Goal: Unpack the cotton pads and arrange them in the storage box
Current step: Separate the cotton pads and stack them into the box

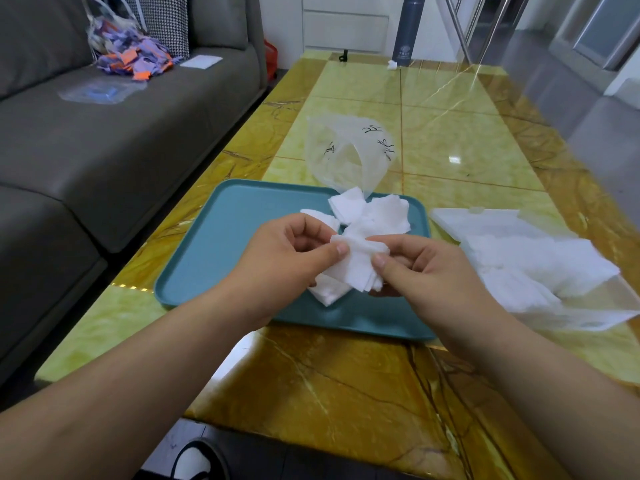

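- Lowest in view, a shoe [194, 459] pokes in below the near edge of the tabletop [450, 133]; both forearms cross that edge toward the tray [214, 244].
- Above the tray's near half the left hand [294, 251] and right hand [426, 268] meet; each pinches one side of a small stack of cotton pads [356, 268] between thumb and curled fingers, probably to square its edges before boxing it.
- More loose pads [374, 213] lie heaped by the tray's far right corner, under the mouth of a clear plastic bag [346, 150] slumped just beyond the far edge; the tray seems to catch what spills out.
- Right of the tray, near the tabletop's right edge, the storage box [519, 258] lies open with white pads already inside; it sits close to the right hand, so the carry looks short.
- How many pads the stack holds is unclear; fingers beneath it are hidden; the box's clear walls blur into its contents and run to the frame's edge; whether the bag still holds pads, I cannot tell.
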A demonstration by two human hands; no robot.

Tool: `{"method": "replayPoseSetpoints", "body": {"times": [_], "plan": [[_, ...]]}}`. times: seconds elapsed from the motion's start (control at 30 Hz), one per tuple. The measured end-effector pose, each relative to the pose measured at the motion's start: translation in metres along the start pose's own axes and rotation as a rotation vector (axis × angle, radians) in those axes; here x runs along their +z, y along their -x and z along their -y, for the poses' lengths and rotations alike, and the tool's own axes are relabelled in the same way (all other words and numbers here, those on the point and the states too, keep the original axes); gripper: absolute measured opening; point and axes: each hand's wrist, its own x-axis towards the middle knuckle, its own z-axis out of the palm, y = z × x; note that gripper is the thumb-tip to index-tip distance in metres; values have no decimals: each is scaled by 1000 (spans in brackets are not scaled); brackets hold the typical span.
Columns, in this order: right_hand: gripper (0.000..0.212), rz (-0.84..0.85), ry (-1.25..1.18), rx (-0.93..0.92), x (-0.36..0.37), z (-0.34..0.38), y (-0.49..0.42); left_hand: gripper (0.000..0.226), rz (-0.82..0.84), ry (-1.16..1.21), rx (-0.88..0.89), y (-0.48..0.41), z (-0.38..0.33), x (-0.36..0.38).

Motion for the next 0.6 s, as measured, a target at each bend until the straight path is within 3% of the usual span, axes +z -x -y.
{"method": "replayPoseSetpoints", "body": {"times": [0.33, 0.5, 0.6], "plan": [[25, -71, -20, 48, -2, -2, -3, 4, -62, 40, -15, -2, -8, -17], [23, -62, 20, 9, -2, -1, -2, 5, 144, 66, -2, 2, -16, -16], [21, -35, 46, -13, 0, 0, -1, 14, 161, 22, 10, 4, -13, -9]]}}
